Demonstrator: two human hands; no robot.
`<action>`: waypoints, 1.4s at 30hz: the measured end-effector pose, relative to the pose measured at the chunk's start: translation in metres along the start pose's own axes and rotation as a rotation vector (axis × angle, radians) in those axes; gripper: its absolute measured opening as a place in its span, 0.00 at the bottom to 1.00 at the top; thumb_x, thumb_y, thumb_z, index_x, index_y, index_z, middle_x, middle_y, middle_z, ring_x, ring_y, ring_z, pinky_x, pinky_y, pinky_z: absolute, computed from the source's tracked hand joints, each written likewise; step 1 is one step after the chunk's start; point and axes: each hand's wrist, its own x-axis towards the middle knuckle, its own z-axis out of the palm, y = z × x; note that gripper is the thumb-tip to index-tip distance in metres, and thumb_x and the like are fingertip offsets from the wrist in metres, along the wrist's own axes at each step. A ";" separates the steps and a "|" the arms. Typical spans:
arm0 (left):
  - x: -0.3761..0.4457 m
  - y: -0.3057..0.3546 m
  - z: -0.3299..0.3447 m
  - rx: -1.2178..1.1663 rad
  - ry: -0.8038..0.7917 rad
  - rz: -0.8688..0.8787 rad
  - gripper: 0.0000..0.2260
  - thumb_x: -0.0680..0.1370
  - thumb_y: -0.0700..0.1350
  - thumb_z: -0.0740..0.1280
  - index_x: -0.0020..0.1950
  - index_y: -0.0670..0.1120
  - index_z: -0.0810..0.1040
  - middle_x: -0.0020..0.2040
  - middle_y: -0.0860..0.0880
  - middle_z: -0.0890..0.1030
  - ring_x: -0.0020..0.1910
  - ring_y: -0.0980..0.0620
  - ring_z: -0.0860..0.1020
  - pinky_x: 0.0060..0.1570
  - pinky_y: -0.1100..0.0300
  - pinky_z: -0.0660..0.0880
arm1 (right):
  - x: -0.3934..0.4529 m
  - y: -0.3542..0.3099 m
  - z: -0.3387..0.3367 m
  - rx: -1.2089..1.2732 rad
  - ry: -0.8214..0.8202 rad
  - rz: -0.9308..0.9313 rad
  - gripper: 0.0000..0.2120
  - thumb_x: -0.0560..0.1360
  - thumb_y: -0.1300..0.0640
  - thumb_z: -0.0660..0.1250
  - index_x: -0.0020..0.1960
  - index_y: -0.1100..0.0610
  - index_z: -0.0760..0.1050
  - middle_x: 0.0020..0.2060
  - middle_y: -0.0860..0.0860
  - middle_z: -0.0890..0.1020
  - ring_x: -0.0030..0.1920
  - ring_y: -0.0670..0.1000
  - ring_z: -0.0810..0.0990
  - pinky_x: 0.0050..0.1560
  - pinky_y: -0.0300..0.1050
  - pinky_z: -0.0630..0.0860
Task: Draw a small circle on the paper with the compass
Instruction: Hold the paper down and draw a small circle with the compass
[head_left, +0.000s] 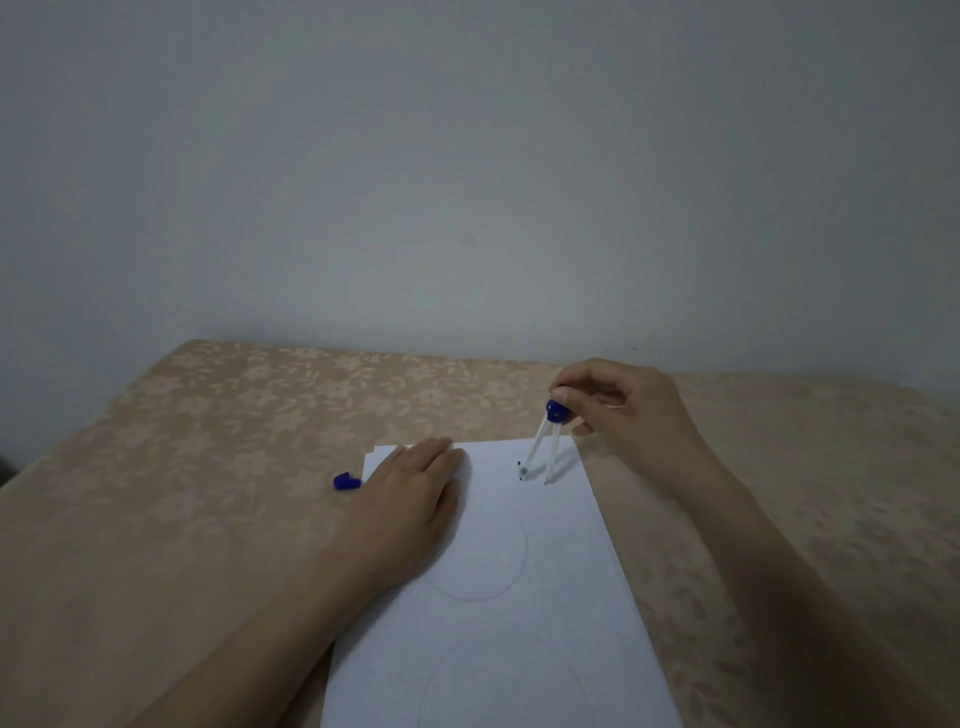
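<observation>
From the head view, my right hand (631, 415) pinches the blue cap at the top of the compass (543, 447) between thumb and fingertips, a closed grip on that knob and nothing else. The compass stands nearly upright with its two white legs set close together, both tips down at the far right corner of the paper (498, 582). Whether the points actually touch the sheet I cannot tell for sure, though they look to be on it or just above.

My left hand (415, 499) lies flat and open on the paper's far left part, palm down, holding nothing, just pressing the sheet to the desk (182, 467). A small blue piece (346, 481), maybe a cap, sits on the cloth just beside that hand, off the sheet.

Two faint larger circles (483, 571) already show on the paper nearer to me.

I judge I am at the start of the small circle: legs narrowed, point placed. The next move calls for steady downward pressure on the needle leg while I roll the knob between my fingers, keeping the left hand firm so the sheet does not slide.
</observation>
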 end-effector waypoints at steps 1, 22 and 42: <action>0.000 0.000 0.000 -0.008 0.004 0.005 0.11 0.78 0.40 0.57 0.57 0.41 0.75 0.56 0.45 0.78 0.52 0.47 0.73 0.52 0.57 0.66 | 0.000 0.000 0.001 -0.002 -0.006 0.000 0.05 0.74 0.64 0.69 0.42 0.57 0.82 0.37 0.52 0.86 0.39 0.50 0.85 0.38 0.39 0.81; -0.001 0.002 -0.001 -0.009 0.028 0.002 0.09 0.78 0.39 0.59 0.56 0.41 0.75 0.57 0.44 0.79 0.52 0.47 0.73 0.51 0.57 0.64 | 0.017 -0.012 0.011 -0.204 -0.010 0.083 0.03 0.71 0.54 0.73 0.42 0.51 0.85 0.43 0.48 0.85 0.45 0.47 0.82 0.54 0.49 0.76; 0.000 0.002 -0.001 -0.004 0.006 -0.001 0.12 0.79 0.39 0.58 0.60 0.41 0.74 0.60 0.45 0.77 0.58 0.46 0.73 0.56 0.57 0.66 | 0.013 -0.017 -0.007 -0.422 0.092 0.134 0.17 0.68 0.54 0.72 0.25 0.37 0.78 0.34 0.42 0.83 0.41 0.47 0.81 0.47 0.55 0.78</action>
